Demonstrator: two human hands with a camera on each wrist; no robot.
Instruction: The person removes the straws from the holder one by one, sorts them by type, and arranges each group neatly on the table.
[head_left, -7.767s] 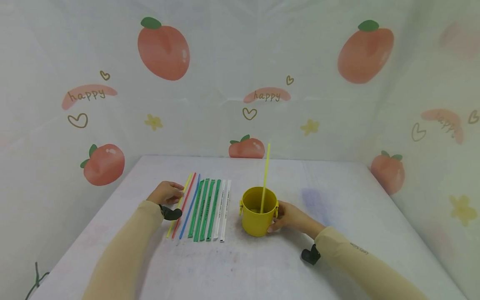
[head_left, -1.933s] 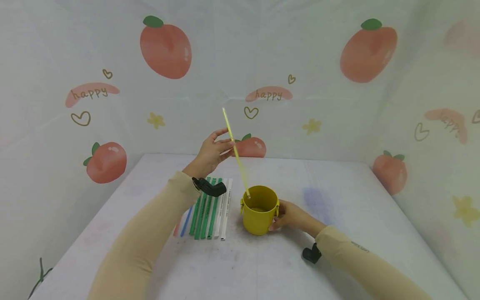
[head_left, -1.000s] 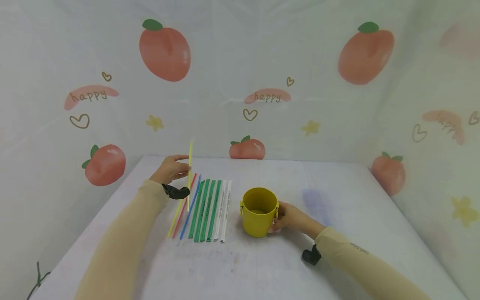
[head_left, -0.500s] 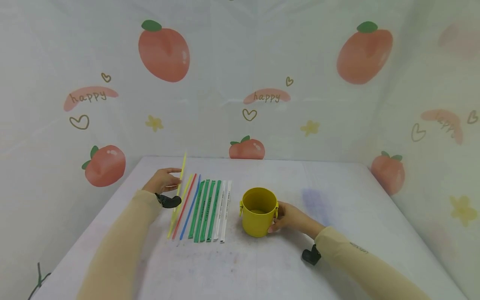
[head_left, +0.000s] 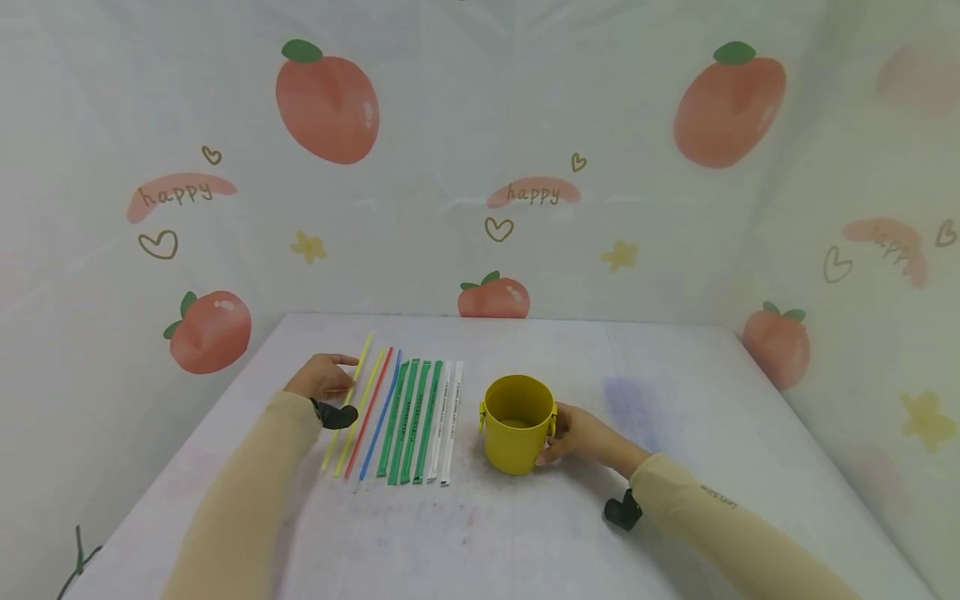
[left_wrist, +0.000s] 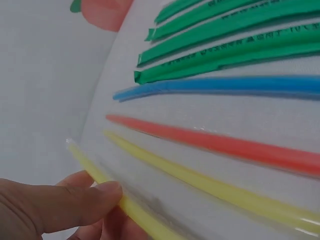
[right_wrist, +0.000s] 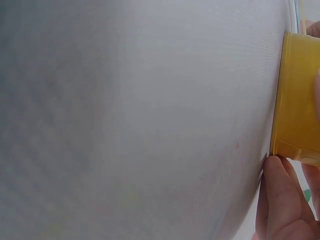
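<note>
Between thumb and fingers, my left hand (head_left: 322, 377) pinches a yellow straw (left_wrist: 145, 222) in clear film, leftmost in a row of straws. Beside it lie another yellow straw (head_left: 367, 396), a red straw (head_left: 371, 410) and a blue straw (head_left: 381, 417). Farther right come several green-wrapped straws (head_left: 410, 417) and two white-wrapped straws (head_left: 452, 421). My right hand (head_left: 588, 433) grips the side of a small yellow bucket (head_left: 510, 450), which stands upright. In the right wrist view, fingers (right_wrist: 282, 195) touch the bucket's base edge. No straw shows inside the bucket.
A white cloth covers the table (head_left: 480, 542). Behind it hangs a white curtain (head_left: 442, 125) printed with fruit and "happy". A dark green cord (head_left: 78, 558) shows at the lower left edge.
A yellow straw stood in the bucket; my left hand took it out, carried it left and lowered it beside the other yellow straw. My right hand stays on the bucket.
</note>
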